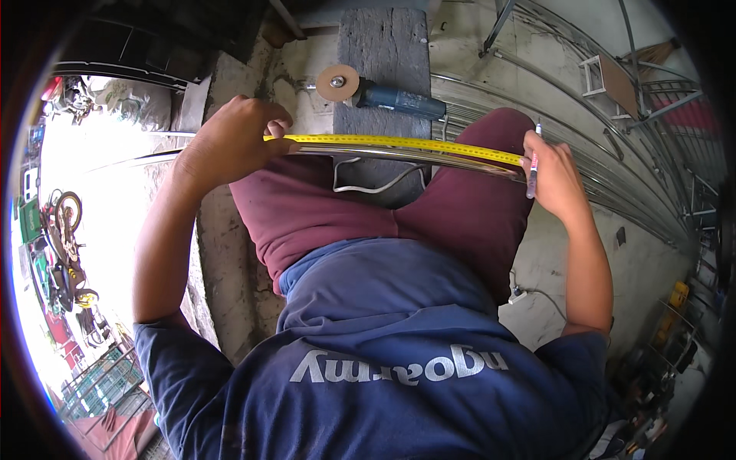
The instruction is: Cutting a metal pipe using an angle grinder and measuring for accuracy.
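A yellow tape measure blade point(399, 142) is stretched nearly level above my thighs. It runs along a shiny metal tube point(368, 153) that lies across my lap. At the left end, my left hand point(230, 144) pinches the blade between thumb and fingers. My right hand point(558, 178) grips its other end by my right knee, and the tape's case cannot be made out there. A slim marker pen point(532, 175) is also held upright in the right hand's fingers. Beyond the tape, a blue angle grinder point(402, 101) with a tan disc point(337, 83) rests on a worn wooden bench point(382, 38).
A pale cable point(376, 189) loops over the bench between my legs. Several long metal tubes point(613, 184) lie on the floor to the right, near a metal frame point(652, 115). A plug connector point(517, 293) lies beside my right leg. Parked motorcycles point(67, 253) stand outside at left.
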Demonstrator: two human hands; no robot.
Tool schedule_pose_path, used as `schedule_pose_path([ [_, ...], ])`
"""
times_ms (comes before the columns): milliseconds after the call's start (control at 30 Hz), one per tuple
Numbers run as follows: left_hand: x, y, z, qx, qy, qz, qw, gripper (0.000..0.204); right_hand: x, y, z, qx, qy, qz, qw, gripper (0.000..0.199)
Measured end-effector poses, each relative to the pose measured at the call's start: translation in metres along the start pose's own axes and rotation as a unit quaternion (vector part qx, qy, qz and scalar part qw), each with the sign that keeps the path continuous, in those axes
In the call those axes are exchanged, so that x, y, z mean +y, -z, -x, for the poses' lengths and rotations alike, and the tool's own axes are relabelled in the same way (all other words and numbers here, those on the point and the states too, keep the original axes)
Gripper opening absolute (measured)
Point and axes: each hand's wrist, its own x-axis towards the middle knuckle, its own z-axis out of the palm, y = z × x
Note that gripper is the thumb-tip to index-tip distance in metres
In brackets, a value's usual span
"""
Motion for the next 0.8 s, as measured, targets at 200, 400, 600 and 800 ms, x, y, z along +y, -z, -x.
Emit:
schedule_pose_path([
  [200,-0.006,-0.005,-0.013,-0.014,-0.036,0.081,0.996,0.033,0.047,-0.001,0.022,0.028,0.03,-0.013,0.999,0.025],
  [400,-0.059,-0.007,-0.022,-0.011,0.049,-0.015,0.999,0.045,0.06,0.007,0.024,-0.026,-0.041,-0.088,0.995,0.03],
  [600,-0.12,0.015,-0.009,0.051,0.077,-0.118,0.989,0.038,0.062,0.016,0.016,-0.015,-0.025,-0.102,0.994,0.031],
  [800,-0.168,0.043,0.04,0.069,0.059,-0.081,0.993,0.03,0.029,0.008,0.01,0.037,-0.01,-0.062,0.997,0.024],
])
